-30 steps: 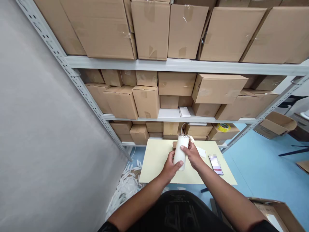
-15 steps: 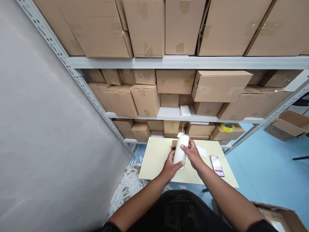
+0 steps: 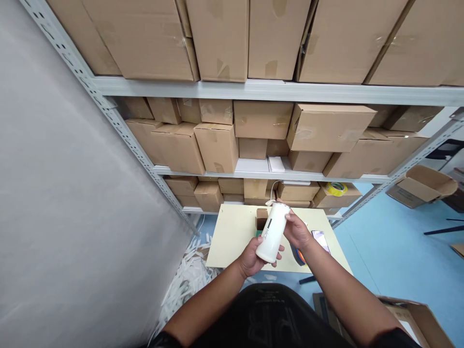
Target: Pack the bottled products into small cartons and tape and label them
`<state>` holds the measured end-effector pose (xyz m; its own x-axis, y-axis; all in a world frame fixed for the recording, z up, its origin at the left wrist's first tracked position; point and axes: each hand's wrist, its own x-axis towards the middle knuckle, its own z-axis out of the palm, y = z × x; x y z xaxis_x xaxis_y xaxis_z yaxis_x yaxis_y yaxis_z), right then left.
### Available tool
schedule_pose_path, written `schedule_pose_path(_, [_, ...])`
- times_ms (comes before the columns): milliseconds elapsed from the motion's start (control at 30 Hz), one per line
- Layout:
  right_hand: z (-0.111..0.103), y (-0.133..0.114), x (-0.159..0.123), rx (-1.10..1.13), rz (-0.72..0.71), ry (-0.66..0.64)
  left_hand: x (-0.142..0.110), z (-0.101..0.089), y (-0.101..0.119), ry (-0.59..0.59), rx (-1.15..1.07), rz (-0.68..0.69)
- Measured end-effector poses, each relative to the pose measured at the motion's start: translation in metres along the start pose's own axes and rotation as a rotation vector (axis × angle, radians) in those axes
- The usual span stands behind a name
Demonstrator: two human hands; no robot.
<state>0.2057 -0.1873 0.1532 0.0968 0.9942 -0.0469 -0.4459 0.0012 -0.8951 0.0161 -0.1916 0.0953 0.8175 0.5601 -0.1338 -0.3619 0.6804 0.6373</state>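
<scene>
Both my hands hold a white tumbler (image 3: 274, 233), tilted with its top leaning right and away from me. Dark lettering shows on its left side. My left hand (image 3: 253, 256) supports the lower end, its fingers curled beneath and around it. My right hand (image 3: 297, 233) grips the upper right side near the rim; some of its fingers are hidden behind the tumbler. Directly beyond, a small open carton (image 3: 261, 219), brown inside with a bit of green, stands on the pale yellow table (image 3: 232, 232). A blue and orange item (image 3: 298, 256) lies partly under my right forearm.
A phone (image 3: 321, 240) lies at the table's right. Shelves packed with cardboard boxes (image 3: 217, 145) rise behind it. A roll of yellow tape (image 3: 336, 188) sits on a lower box. White scraps (image 3: 184, 285) cover the floor at left; an open carton (image 3: 420, 186) stands at right.
The tumbler has been turned so its lettering faces left and up, and it sits slightly closer to me. My right hand has shifted to its right side. The blue and orange item has come into view.
</scene>
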Motion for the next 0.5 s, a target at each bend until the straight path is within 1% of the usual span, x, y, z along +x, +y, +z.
schedule_pose_path(67, [0.001,-0.003,-0.003,-0.029,0.021,-0.027,-0.003,-0.002,0.004,-0.066,-0.032,-0.054])
schedule_pose_path(167, [0.002,-0.008,-0.007,-0.068,0.083,-0.087,-0.006,-0.007,0.008,-0.136,-0.041,-0.095])
schedule_pose_path(267, [0.001,-0.008,-0.009,-0.089,0.123,-0.089,-0.006,-0.011,0.007,-0.15,0.004,-0.123])
schedule_pose_path(300, [-0.001,-0.006,-0.011,-0.098,0.124,-0.068,-0.005,-0.013,0.006,-0.119,0.045,-0.124])
schedule_pose_path(367, [-0.009,-0.002,-0.014,-0.112,0.106,0.001,-0.004,-0.02,0.007,0.012,0.203,-0.085])
schedule_pose_path(433, [-0.022,0.003,-0.018,-0.138,0.06,0.099,-0.001,-0.031,0.012,0.205,0.486,0.03])
schedule_pose_path(500, [-0.038,0.004,-0.02,-0.184,-0.003,0.222,0.005,-0.045,0.021,0.418,0.818,0.188])
